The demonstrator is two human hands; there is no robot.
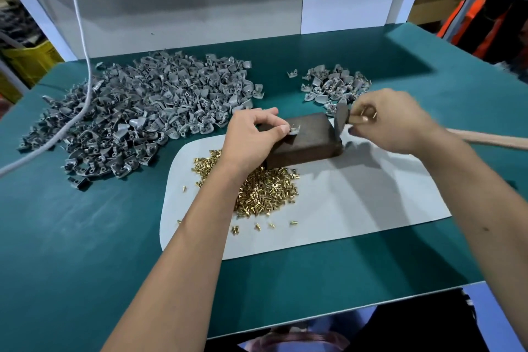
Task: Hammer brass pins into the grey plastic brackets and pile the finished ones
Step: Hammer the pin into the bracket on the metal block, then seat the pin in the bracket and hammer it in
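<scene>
Both forearms are bare to the frame's bottom edge, with no sleeves showing. The left hand (251, 134) and right hand (394, 120) wear no gloves. 1 right thumbnail looks dark-painted.

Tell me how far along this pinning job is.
Done: a small pile of finished brackets lies at the back right. In hand: the left hand pinches a bracket with brass pins standing in it on the dark block, while the right hand holds the hammer and some pins. Left: the far larger heap of grey brackets on the left, and the pile of loose brass pins. Early days.
</scene>
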